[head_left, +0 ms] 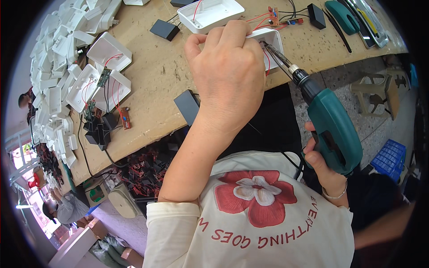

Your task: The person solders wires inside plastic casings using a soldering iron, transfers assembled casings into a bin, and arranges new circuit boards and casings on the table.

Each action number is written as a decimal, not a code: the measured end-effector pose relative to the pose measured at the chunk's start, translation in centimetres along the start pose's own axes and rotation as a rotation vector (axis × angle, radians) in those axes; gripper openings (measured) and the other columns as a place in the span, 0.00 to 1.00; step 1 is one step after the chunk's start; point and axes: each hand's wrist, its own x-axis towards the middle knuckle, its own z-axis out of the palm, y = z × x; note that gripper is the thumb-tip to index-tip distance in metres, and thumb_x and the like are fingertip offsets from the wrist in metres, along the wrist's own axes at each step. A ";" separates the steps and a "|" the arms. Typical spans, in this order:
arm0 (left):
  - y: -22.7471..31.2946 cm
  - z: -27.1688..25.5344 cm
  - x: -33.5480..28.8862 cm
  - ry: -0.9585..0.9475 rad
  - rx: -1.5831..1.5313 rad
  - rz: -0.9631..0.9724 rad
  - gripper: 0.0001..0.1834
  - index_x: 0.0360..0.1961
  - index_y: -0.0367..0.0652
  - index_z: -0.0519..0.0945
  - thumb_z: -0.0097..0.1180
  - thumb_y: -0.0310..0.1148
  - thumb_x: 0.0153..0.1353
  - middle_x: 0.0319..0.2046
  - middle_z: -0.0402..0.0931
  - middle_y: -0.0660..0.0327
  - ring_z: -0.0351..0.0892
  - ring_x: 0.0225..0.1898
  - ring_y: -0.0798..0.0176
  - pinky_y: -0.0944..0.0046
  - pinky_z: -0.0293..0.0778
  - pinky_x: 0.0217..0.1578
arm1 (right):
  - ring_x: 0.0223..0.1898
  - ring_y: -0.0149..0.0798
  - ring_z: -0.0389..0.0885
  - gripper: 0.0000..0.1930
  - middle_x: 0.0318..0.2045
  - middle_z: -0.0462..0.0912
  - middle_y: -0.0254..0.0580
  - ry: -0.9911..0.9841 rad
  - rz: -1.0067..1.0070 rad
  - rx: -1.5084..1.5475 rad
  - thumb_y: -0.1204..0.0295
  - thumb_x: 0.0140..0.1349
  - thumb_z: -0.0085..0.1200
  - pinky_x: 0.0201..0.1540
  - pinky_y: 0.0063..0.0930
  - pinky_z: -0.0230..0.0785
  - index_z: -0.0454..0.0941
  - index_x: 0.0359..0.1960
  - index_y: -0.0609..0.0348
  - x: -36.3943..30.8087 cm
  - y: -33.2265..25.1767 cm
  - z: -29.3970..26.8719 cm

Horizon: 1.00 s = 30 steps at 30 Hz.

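My left hand point(230, 67) is closed on a small white plastic housing point(276, 41) near the table's edge; its fingertips are partly hidden behind the hand. Red wires point(268, 64) run out of this housing. In my right hand point(318, 163) is a green soldering gun point(336, 129), gripped by its handle and slanting up to the left. Its metal tip point(273, 50) reaches into the housing; the exact contact point is too small to tell. Just beyond my left hand lies another white housing point(210, 15) with a red wire inside. A black box point(187, 106) sits at the edge beside my left wrist.
A large heap of white housings point(53, 67) covers the table's left. Nearer stand several open housings point(109, 51) with wired circuit boards point(125, 118). At the back are a black box point(165, 30), a circuit board point(274, 15) and a green tool point(342, 17). A stool point(373, 94) stands right.
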 end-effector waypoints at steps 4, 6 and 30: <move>0.1 -0.1 0.2 0.000 -0.005 0.002 0.03 0.21 0.39 0.78 0.58 0.26 0.42 0.33 0.75 0.66 0.74 0.34 0.62 0.58 0.62 0.41 | 0.30 0.27 0.74 0.28 0.46 0.74 0.52 -0.074 0.078 -0.018 0.74 0.50 0.62 0.33 0.19 0.69 0.66 0.53 0.66 -0.5 -0.1 -0.6; 0.1 -0.1 0.2 0.001 -0.008 0.002 0.03 0.21 0.39 0.78 0.58 0.26 0.42 0.33 0.75 0.66 0.74 0.34 0.62 0.59 0.62 0.41 | 0.30 0.27 0.74 0.28 0.46 0.74 0.52 -0.080 0.075 -0.024 0.74 0.50 0.62 0.32 0.19 0.69 0.66 0.53 0.66 -0.6 0.0 -0.7; -0.1 0.1 0.0 0.011 -0.010 -0.007 0.04 0.21 0.39 0.78 0.58 0.26 0.39 0.33 0.75 0.66 0.74 0.34 0.63 0.59 0.62 0.42 | 0.30 0.26 0.73 0.27 0.46 0.74 0.49 -0.088 0.151 -0.026 0.70 0.51 0.62 0.32 0.17 0.68 0.67 0.52 0.65 -0.8 -0.2 -0.5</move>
